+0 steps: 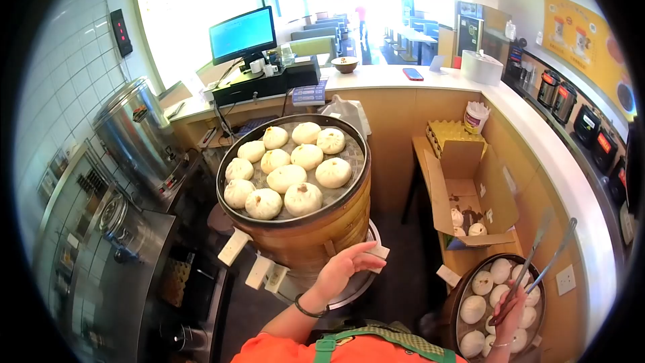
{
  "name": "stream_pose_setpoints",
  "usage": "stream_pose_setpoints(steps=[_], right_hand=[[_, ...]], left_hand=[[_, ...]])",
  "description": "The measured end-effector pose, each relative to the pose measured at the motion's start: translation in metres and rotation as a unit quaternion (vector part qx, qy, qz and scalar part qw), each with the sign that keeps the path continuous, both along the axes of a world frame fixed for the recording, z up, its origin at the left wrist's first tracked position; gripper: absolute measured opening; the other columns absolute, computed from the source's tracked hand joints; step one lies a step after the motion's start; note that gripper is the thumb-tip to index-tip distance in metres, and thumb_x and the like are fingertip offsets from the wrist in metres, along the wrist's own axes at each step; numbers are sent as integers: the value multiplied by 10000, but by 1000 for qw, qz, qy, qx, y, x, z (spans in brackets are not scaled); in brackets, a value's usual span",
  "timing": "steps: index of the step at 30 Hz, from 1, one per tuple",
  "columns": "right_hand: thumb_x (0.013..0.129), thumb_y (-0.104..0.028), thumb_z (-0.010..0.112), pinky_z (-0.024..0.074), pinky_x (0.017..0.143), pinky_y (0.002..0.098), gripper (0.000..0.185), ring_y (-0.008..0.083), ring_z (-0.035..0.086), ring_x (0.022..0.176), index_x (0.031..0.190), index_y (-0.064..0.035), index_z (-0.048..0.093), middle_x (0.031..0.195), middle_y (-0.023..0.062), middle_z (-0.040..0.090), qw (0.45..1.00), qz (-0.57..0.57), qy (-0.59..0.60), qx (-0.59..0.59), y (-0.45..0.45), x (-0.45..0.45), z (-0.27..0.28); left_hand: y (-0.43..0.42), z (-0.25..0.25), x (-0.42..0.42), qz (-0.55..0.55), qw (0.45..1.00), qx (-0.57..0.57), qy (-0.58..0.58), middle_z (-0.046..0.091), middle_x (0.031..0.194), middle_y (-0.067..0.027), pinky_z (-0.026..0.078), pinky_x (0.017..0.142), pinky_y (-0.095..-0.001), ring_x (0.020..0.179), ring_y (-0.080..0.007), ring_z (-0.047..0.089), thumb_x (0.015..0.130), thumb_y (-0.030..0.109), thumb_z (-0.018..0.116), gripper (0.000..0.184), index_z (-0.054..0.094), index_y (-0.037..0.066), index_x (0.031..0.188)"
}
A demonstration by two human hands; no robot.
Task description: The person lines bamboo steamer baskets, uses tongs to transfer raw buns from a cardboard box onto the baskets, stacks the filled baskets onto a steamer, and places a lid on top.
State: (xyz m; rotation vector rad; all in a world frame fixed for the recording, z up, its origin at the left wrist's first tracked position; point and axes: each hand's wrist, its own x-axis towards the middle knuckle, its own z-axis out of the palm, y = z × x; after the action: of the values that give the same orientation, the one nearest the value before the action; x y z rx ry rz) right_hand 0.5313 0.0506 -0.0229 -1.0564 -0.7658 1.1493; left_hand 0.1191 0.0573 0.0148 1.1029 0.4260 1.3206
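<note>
My left hand [344, 269] is open, its fingers stretched toward a wooden handle [379, 255] on the side of a tall stack of bamboo steamers [316, 235]; whether they touch it I cannot tell. Several pale steamed buns [287, 179] sit spaced out on the mesh of the top steamer. At the lower right, my right hand [510, 310] is closed around metal tongs [551, 255], whose long arms point up and away. It is over a second steamer [454, 299], where more buns [473, 309] lie close together.
An open cardboard box [500, 191] with a few buns stands beside egg trays [453, 136] and a tub [476, 117]. Behind are a counter [383, 75], a monitor [243, 33], a phone [413, 74] and a bowl [345, 64]. Left stands a large steel boiler [138, 134].
</note>
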Motion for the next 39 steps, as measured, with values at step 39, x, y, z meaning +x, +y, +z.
stream_pose_setpoints(steps=[39], right_hand=[[826,-377,610,455,797,397,512,352,573,942,1169,-14,495,1034,209,589,706,-142,-688,-92,68,37,74]], left_hand=[[72,-31,79,70,822,327,462,616,1002,-165,469,813,-389,932,-338,585,731,15,641,325,596,18,1053]])
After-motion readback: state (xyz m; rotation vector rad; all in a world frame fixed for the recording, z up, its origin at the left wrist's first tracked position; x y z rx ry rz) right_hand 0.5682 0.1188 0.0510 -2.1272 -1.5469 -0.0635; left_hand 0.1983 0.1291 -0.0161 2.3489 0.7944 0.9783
